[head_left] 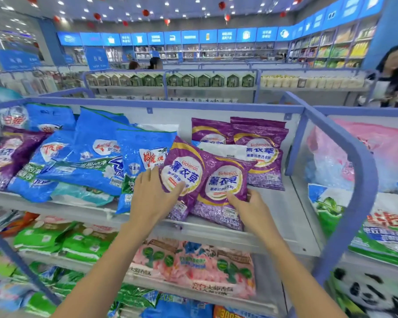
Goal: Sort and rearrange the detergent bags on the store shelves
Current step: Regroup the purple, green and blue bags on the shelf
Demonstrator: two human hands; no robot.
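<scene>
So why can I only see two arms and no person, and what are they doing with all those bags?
The camera sits on the person's head and looks forward and down, so you see what they see: only their own arms. There is just this one picture. They stand at a store shelf full of detergent bags. The left hand holds one purple bag and the right hand holds a second purple bag beside it, at the front of the top shelf. More purple bags stand upright behind them, and blue bags lie in a messy pile to the left. Lower shelves hold green and pink bags.
</scene>
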